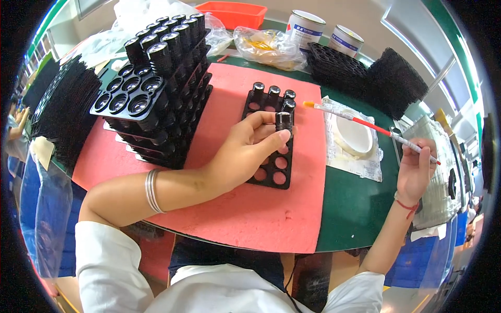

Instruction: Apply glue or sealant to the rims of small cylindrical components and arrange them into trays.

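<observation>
Black cylinder part (283, 121), small and shiny on top, sits pinched between thumb and fingers of the left hand (245, 151), whose grip is closed around it just above a black tray (271, 156) with round holes. That tray lies on a pink mat (235, 208) on the green counter (355, 208). The right hand (417, 169) has its grip closed on a thin brush (365, 124), held over a white dish (355, 136). Stacked trays (156, 88) stand to the left.

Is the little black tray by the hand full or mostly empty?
Mostly empty. The small black tray holds a few black cylinders at its far end; pink mat shows through its other holes.
</observation>
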Available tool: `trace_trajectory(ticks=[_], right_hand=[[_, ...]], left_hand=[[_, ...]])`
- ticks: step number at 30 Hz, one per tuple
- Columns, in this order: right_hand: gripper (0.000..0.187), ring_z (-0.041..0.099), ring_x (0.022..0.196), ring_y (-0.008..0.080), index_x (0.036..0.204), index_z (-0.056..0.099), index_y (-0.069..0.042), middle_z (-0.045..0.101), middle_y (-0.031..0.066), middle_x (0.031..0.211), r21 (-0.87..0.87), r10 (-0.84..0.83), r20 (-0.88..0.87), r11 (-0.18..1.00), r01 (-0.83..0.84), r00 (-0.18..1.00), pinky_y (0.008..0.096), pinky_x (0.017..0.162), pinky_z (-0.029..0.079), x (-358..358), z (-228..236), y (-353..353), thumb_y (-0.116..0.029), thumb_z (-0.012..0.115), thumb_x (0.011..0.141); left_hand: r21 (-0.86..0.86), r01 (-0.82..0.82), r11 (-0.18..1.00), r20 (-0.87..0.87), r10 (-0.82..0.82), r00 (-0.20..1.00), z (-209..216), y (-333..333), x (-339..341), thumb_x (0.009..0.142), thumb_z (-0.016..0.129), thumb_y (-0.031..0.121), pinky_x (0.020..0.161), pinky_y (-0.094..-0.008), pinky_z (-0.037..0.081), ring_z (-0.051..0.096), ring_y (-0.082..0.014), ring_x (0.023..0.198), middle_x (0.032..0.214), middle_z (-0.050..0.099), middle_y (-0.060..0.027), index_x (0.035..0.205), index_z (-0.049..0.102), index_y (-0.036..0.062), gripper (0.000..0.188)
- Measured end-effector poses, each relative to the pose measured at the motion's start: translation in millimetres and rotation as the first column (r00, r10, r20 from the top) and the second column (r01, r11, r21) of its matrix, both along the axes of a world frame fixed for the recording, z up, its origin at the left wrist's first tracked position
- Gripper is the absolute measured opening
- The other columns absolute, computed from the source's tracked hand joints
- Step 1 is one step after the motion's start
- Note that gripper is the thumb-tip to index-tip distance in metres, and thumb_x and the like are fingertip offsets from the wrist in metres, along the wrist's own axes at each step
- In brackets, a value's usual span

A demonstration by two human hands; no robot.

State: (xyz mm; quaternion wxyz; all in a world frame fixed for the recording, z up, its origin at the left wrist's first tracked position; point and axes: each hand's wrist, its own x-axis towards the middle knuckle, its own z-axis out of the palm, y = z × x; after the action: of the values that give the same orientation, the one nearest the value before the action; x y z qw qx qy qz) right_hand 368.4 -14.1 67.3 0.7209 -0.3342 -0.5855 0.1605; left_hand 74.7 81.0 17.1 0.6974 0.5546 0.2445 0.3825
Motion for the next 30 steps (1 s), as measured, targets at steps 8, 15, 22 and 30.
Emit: trace_trajectory(ticks=[8, 15, 22, 30], right_hand=[[0.014, 0.055, 0.080, 0.0180, 0.089, 0.050, -0.001, 0.055, 0.0139, 0.088, -0.079, 0.175, -0.058, 0.981, -0.179, 0.983, 0.0261, 0.073, 0.048, 2.3, -2.3, -0.4, -0.010, 0.056, 0.080], [0.014, 0.055, 0.084, 0.0196, 0.090, 0.050, -0.001, 0.055, 0.0146, 0.090, -0.094, 0.182, -0.022, 0.979, -0.183, 0.983, 0.0276, 0.075, 0.048, -5.1, -1.8, -2.6, -0.009, 0.056, 0.080], [0.014, 0.056, 0.084, 0.0189, 0.091, 0.050, 0.001, 0.055, 0.0148, 0.092, -0.167, 0.118, 0.026, 0.980, -0.112, 0.993, 0.0278, 0.076, 0.048, -10.3, 1.8, -1.8, -0.007, 0.054, 0.081], [0.014, 0.056, 0.083, 0.0177, 0.093, 0.050, 0.001, 0.056, 0.0138, 0.092, -0.176, 0.110, 0.009, 0.979, -0.107, 0.994, 0.0270, 0.076, 0.047, -5.3, 1.8, -0.5, -0.008, 0.052, 0.082]], left_hand=[[0.042, -0.003, 0.999, -0.021, 0.004, 1.000, -1.3, 3.2, -1.3, 0.083, 0.054, 0.023, 0.049, -0.0200, 0.042, 0.052, -0.0071, 0.065, 0.084, 0.054, -0.0016, 0.109, 0.039, 0.0006, 0.038], [0.011, 0.001, 1.000, -0.030, -0.001, 1.000, -1.7, 2.8, 0.2, 0.084, 0.052, 0.020, 0.058, -0.0182, 0.038, 0.053, -0.0077, 0.081, 0.101, 0.056, -0.0050, 0.106, 0.044, 0.0027, 0.029], [0.005, 0.023, 1.000, 0.020, -0.023, 1.000, 2.6, 0.6, -1.3, 0.086, 0.048, 0.018, 0.059, -0.0183, 0.038, 0.053, -0.0088, 0.082, 0.103, 0.055, -0.0060, 0.108, 0.041, 0.0024, 0.029], [0.073, 0.050, 0.996, 0.039, -0.053, 0.998, 2.3, -0.5, -1.4, 0.087, 0.046, 0.018, 0.061, -0.0188, 0.038, 0.051, -0.0094, 0.085, 0.106, 0.052, -0.0068, 0.111, 0.039, 0.0027, 0.029]])
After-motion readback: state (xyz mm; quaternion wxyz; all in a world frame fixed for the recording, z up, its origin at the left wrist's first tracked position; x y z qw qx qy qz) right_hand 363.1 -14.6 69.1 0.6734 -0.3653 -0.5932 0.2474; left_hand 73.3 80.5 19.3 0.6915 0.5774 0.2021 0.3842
